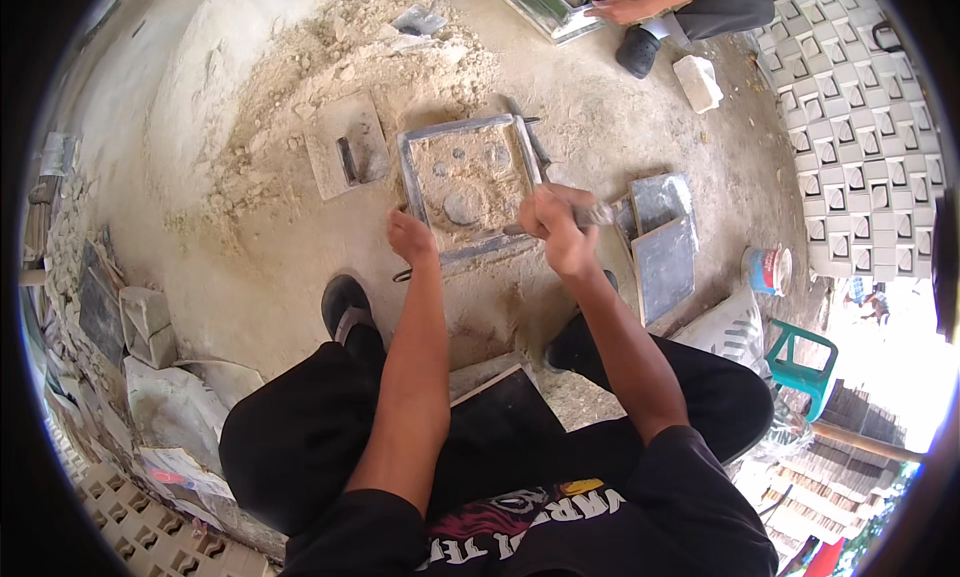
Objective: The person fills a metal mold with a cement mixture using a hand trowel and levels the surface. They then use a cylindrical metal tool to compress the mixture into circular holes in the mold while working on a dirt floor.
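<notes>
At the far left, openwork blocks (150, 522) are stacked near the rim, with a pale notched block (147, 325) above them on the ground and a whitish sack (178, 407) just beside it. Further right, a heap of pale, crumbly sand (245, 87) spreads over the floor (290, 257). At its lower edge lies a flat board (330, 147) with a dark bar (346, 161) on it; up by the top of the heap rests a metal-bladed tool (418, 19).

The left hand (412, 237) is curled, close by the near left corner of a square frame (478, 248); whether it grips anything, I cannot tell. The frame lies flat on the floor between the person's feet and the heap, filled with sandy material (483, 172) in which round shapes show, one large and several smaller. The right hand (558, 227) is closed around a blurred tool (597, 215) at the frame's right side; the tool's kind is unclear.

Above right, a co-worker's hand (622, 10) rests at another frame (545, 12), with a white block (697, 84) near their shoe. Two grey plates (665, 267) overlap right of the right hand. Beyond stand a bucket (766, 270), a green stool (805, 369) and a wall of stacked pale blocks (840, 117).
</notes>
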A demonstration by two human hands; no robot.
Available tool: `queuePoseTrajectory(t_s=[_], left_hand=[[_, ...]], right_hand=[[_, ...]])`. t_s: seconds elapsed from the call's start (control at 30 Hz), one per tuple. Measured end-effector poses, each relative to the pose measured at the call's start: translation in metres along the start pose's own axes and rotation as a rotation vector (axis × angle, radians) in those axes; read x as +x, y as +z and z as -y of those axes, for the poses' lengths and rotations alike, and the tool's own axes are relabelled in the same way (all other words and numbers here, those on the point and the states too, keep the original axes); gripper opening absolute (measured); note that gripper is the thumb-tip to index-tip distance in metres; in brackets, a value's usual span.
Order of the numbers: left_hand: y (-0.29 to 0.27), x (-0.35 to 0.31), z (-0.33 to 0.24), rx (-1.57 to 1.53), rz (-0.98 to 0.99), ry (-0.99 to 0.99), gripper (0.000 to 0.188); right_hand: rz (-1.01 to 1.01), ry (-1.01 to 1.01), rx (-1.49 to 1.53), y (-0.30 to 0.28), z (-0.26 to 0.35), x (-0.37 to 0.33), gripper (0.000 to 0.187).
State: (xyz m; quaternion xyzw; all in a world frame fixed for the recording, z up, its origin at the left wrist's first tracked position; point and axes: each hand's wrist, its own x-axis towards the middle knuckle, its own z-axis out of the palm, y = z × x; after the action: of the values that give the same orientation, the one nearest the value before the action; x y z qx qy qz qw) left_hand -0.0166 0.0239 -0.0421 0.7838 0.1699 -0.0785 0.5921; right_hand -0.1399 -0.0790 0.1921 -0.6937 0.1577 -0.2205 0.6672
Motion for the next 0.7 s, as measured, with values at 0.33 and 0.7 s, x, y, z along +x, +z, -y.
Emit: queuePoseTrajectory(t_s=[0.33,0.7], left_hand=[[0.002,0.013,0.012,-0.346,0.085,-0.047,0.049],[0.005,0.020,0.023,-0.668,0.193,-0.205,0.049]], right_hand=[[-0.038,-0.038,0.033,0.006,-0.011,-0.001,0.034],[0.022,0.015,-0.174,0.038,-0.015,0.001,0.035]])
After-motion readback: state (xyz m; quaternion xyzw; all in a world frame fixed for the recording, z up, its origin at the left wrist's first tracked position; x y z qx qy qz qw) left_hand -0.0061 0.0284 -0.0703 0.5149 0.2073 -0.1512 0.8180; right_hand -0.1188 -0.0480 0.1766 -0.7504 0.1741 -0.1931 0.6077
